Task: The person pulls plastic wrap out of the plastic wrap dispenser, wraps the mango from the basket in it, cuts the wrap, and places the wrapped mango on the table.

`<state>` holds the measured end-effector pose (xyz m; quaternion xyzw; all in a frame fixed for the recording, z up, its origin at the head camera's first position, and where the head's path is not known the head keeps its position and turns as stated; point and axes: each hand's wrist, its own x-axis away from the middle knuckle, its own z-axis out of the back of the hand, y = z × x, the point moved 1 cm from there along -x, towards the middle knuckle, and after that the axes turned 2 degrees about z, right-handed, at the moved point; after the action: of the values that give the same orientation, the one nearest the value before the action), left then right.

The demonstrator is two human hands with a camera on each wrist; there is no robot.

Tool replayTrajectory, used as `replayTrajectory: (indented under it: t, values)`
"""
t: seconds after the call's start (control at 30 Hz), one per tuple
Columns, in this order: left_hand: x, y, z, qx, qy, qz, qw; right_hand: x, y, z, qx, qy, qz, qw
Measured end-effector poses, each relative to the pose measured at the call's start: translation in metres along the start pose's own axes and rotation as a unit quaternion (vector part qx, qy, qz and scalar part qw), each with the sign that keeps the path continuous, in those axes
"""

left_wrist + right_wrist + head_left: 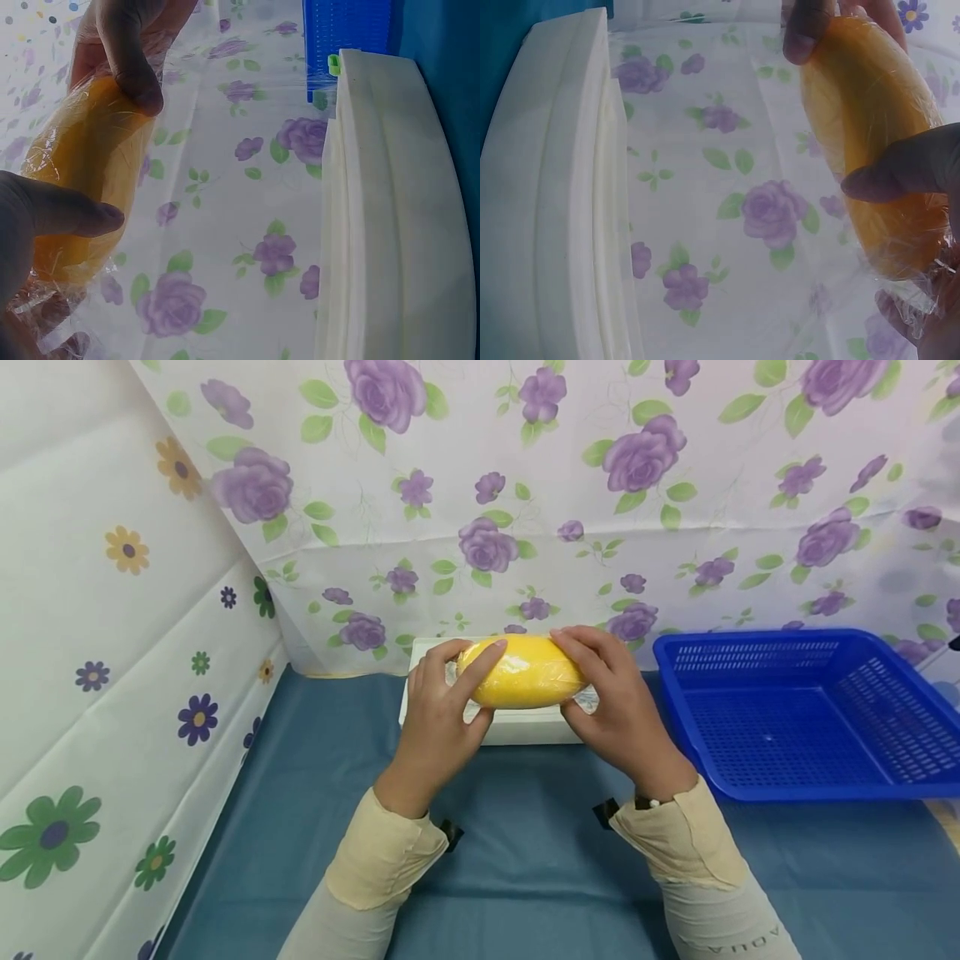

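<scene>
A smooth yellow oblong fruit-like thing (525, 683), shaped like a small melon, is wrapped in shiny clear cling film. My left hand (435, 718) grips its left end and my right hand (618, 710) its right end, thumbs on the near side. Both wrist views show the thumbs pressing the film-covered surface, with crumpled film (922, 296) bunched at the ends. Behind and below it stands a long white cling film dispenser (525, 732), with a small green piece (334, 65) at one end. A sheet of film (247, 85) stretches between the yellow thing and the dispenser.
To the right is a blue plastic basket (765, 789) with perforated walls. A blue-green cloth (525, 860) covers the table. Flower-printed sheets (420, 568) hang at the back and along the left side.
</scene>
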<state>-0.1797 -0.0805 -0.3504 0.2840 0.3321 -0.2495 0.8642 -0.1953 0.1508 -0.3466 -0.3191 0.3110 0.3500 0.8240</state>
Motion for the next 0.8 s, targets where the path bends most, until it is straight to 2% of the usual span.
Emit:
replayTrajectory:
  t: [0.27, 0.53, 0.8]
  values:
    - [-0.003, 0.006, 0.006, 0.006, 0.014, -0.017, 0.9998, -0.002, -0.007, 0.007, -0.001, 0.021, 0.005, 0.9998]
    - [-0.003, 0.011, 0.014, -0.001, 0.019, -0.027, 0.9995, -0.003, -0.013, 0.012, -0.001, 0.020, 0.020, 0.9996]
    - [-0.007, 0.015, 0.016, 0.008, 0.030, -0.040, 0.9987, -0.005, -0.015, 0.018, 0.008, 0.030, 0.029, 0.9991]
